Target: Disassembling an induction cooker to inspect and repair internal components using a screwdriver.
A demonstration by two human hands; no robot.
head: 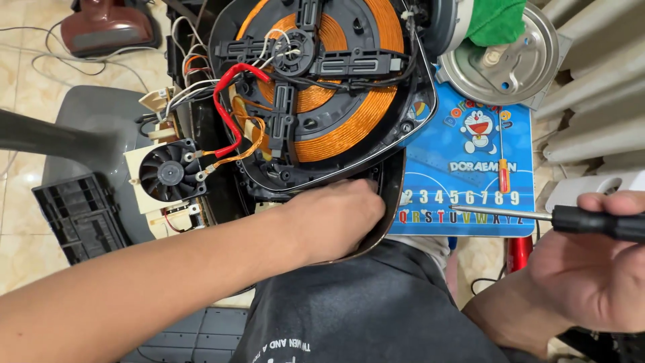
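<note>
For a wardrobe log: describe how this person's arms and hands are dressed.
Both arms are bare, with no sleeve reaching the forearm in view. The left hand and the right hand wear no gloves. No watch, ring or bracelet shows on either. Dark grey cloth with small pale print covers the lap between the arms.

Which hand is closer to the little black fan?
Left. The left hand reaches into the cooker just right of the small black round fan; the right hand holds a black-handled screwdriver far right.

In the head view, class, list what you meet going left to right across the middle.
Black slotted panel → cooling fan → red wire → copper coil → blue cartoon board → right hand holding black-handled screwdriver.
</note>
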